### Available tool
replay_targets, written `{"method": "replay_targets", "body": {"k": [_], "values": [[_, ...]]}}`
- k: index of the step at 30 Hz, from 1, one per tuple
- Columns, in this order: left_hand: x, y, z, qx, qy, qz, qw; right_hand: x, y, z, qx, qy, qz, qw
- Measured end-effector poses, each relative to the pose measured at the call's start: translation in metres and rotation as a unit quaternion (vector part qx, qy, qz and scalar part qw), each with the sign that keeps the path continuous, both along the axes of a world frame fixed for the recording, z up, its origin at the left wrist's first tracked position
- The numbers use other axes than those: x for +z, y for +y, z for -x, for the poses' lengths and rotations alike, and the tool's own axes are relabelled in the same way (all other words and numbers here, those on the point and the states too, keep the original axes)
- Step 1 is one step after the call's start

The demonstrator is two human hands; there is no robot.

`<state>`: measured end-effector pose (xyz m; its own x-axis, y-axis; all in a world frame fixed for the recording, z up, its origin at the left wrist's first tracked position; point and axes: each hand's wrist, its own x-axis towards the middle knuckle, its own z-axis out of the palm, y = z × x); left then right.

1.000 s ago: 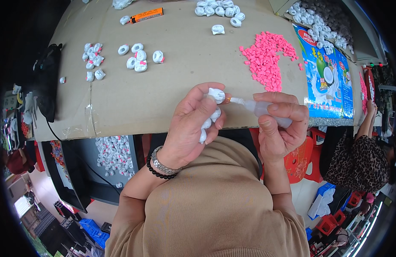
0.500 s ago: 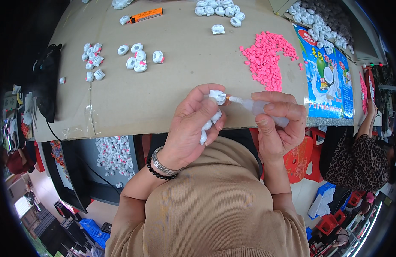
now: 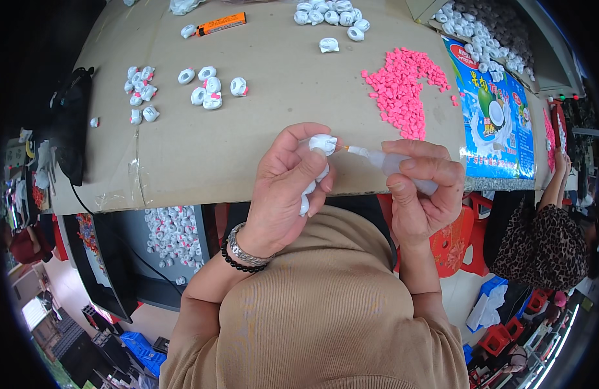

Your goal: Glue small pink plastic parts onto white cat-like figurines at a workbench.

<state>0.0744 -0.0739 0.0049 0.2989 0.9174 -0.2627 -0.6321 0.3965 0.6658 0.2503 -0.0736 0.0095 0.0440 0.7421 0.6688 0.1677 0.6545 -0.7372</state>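
Observation:
My left hand (image 3: pixel 288 188) is closed around several small white cat-head pieces, with one white cat-head piece (image 3: pixel 322 144) pinched between thumb and fingertips. More white pieces (image 3: pixel 306 198) show along its palm. My right hand (image 3: pixel 422 185) grips a translucent squeeze bottle (image 3: pixel 393 163) with a white neck and a thin needle tip. That tip points left, at or very close to the pinched piece; whether it touches I cannot tell. A heap of small pink pieces (image 3: pixel 403 91) lies on the table beyond my right hand.
White cat heads with pink bows (image 3: pixel 212 91) sit in groups at left. More white heads (image 3: pixel 328 13) lie at the back, near an orange tube-like packet (image 3: pixel 222 23). An open drawer (image 3: pixel 150 285) holds many more. A co-worker's arm (image 3: pixel 559 172) is at far right.
My left hand has shifted slightly left, and the pinched piece has turned a little. More of the needle tip now shows between the piece and the bottle. My right hand stays nearly still.

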Motion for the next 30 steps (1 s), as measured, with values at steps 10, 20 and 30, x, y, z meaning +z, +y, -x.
{"method": "replay_targets", "body": {"k": [10,20,30], "values": [[0.0,0.0,0.001,0.013,0.015,-0.008,1.0,0.0,0.001,0.0,0.006,0.004,-0.006,1.0],[0.049,-0.012,0.022,-0.037,-0.213,0.013,0.976,0.007,0.016,-0.019,-0.035,0.322,0.148,0.935],[0.131,-0.019,0.039,-0.192,-0.459,0.057,0.866,0.003,0.034,-0.03,-0.096,0.33,0.219,0.913]]}}
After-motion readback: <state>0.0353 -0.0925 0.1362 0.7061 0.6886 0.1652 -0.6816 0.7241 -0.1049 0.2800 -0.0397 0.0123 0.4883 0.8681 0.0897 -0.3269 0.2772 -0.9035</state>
